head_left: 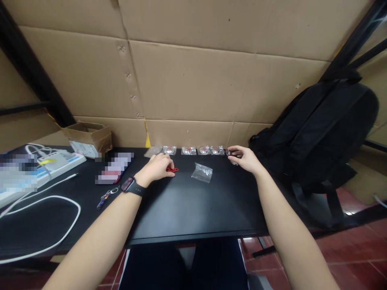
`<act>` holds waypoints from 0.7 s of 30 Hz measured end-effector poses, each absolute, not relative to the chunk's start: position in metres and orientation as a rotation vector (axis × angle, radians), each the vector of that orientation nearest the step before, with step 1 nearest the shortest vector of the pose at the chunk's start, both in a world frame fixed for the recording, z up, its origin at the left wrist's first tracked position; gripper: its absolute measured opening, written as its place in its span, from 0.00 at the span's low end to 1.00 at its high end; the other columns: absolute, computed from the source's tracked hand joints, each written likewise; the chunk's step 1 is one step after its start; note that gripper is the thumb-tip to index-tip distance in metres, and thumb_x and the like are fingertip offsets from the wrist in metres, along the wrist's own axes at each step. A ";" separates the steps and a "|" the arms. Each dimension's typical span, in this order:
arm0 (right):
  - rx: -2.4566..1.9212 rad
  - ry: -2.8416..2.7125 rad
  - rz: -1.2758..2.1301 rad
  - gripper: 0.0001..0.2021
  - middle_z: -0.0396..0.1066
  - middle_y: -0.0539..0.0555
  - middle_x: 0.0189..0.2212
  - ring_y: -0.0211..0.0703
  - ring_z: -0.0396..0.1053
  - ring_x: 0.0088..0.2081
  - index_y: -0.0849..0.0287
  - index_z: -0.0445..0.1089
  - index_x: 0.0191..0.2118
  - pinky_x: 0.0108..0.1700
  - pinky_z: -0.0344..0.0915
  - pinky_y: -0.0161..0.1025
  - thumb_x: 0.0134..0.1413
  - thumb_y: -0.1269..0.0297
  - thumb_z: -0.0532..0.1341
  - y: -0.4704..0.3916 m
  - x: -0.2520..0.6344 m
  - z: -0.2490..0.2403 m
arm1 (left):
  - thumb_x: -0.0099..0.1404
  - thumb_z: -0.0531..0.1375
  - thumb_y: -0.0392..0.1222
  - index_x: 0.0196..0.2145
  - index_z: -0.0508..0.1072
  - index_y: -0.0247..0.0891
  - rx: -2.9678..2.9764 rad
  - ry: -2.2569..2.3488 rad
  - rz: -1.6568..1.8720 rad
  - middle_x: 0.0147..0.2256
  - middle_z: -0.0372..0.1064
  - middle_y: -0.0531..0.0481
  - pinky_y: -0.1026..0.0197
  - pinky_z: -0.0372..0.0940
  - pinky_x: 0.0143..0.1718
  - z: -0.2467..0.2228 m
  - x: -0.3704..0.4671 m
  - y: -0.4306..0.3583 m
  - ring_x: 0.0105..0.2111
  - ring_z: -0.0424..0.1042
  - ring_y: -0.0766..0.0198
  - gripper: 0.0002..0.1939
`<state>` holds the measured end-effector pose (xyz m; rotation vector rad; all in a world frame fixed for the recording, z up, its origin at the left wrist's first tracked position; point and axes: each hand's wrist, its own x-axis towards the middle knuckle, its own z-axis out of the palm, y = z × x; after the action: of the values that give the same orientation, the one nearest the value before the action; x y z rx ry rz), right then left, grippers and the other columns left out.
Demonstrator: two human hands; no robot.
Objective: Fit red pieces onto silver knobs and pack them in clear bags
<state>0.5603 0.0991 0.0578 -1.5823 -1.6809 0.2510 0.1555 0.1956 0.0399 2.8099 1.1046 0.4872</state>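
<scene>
A: Type of place?
B: Makeshift work nook; home or wkshop, can't tell. Cardboard wall (193,80) rises behind the left hand (159,167), blk desk (199,213) beneath.
A: Other signs?
B: Blk backpack (332,129) leans R of the right hand (246,159); open carton (99,139) L of left; red tiled flr (356,249) below both.

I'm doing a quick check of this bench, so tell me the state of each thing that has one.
Left hand: closed on the red cord.
Right hand: curled over a small item; grip unclear.
Clear bag: unheld, slightly crumpled; seal unclear.
Packets: lying in a row.
Cardboard box: top open.
Backpack: propped up; zips unclear.
White cable: loosely curved.
Watch: strapped on.
</scene>
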 end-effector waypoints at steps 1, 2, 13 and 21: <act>-1.552 -1.684 0.261 0.19 0.78 0.57 0.46 0.51 0.76 0.44 0.55 0.76 0.49 0.50 0.72 0.49 0.49 0.61 0.69 0.099 0.555 0.059 | 0.54 0.70 0.48 0.31 0.79 0.46 2.813 1.099 0.478 0.37 0.74 0.48 0.54 0.61 0.46 0.040 0.155 0.195 0.45 0.70 0.51 0.07; -1.523 -1.685 0.277 0.19 0.78 0.57 0.46 0.51 0.76 0.44 0.55 0.76 0.49 0.49 0.72 0.49 0.49 0.60 0.69 0.099 0.550 0.060 | 0.56 0.69 0.46 0.30 0.79 0.46 2.814 1.090 0.487 0.37 0.74 0.48 0.54 0.60 0.46 0.040 0.155 0.194 0.45 0.70 0.51 0.05; -0.999 -1.517 0.742 0.23 0.74 0.56 0.52 0.49 0.75 0.50 0.53 0.72 0.50 0.57 0.70 0.50 0.48 0.56 0.73 0.084 0.474 0.071 | 0.70 0.57 0.45 0.39 0.73 0.41 2.510 0.880 0.949 0.38 0.78 0.50 0.60 0.66 0.39 0.065 0.176 0.163 0.37 0.76 0.61 0.08; -0.850 -1.572 0.735 0.23 0.74 0.57 0.52 0.51 0.75 0.50 0.52 0.73 0.51 0.50 0.73 0.47 0.48 0.62 0.73 0.074 0.414 0.062 | 0.64 0.64 0.50 0.39 0.80 0.41 2.100 0.819 1.191 0.38 0.81 0.49 0.57 0.71 0.46 0.067 0.206 0.127 0.39 0.79 0.57 0.12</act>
<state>0.4143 0.0741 0.0623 -0.8504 -1.5720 0.7348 0.2056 0.1272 0.0672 2.1004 0.8194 1.1909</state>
